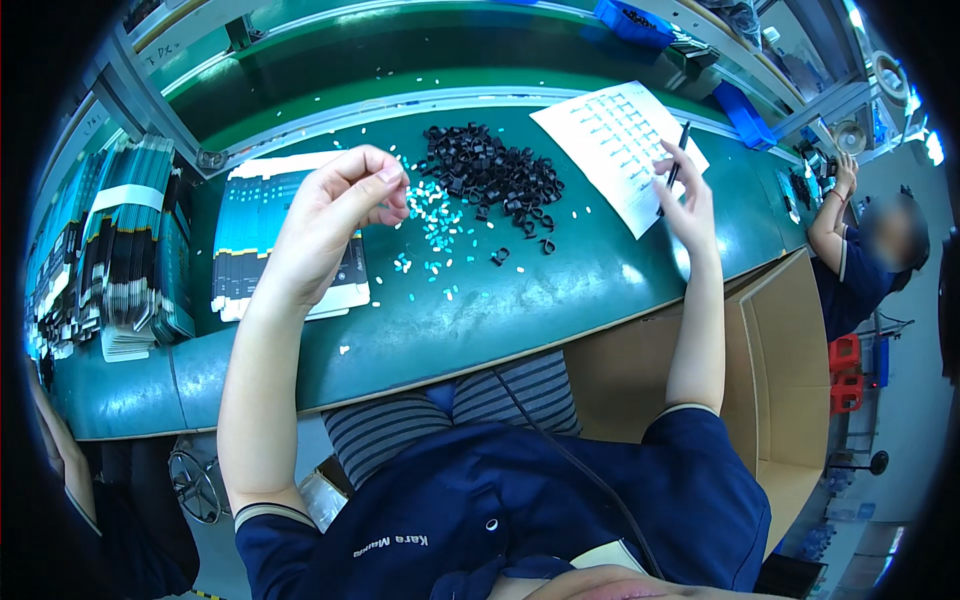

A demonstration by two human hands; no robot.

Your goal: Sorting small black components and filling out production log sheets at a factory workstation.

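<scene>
My left hand [335, 215] is raised over the green bench, its fingertips pinched together near a scatter of small pale and turquoise parts [435, 225]; what it pinches is too small to see. A heap of small black ring-like parts [490, 175] lies just beyond them. My right hand [685, 195] holds a black pen [678, 165] upright at the edge of a white printed sheet [620, 150].
Stacks of flat teal-and-white cartons [290, 235] lie at the left, more stacks [120, 240] further left. Blue bins [635, 22] sit on the far rail. An open cardboard box [790, 380] stands at my right. Another person [860, 250] works at the far right.
</scene>
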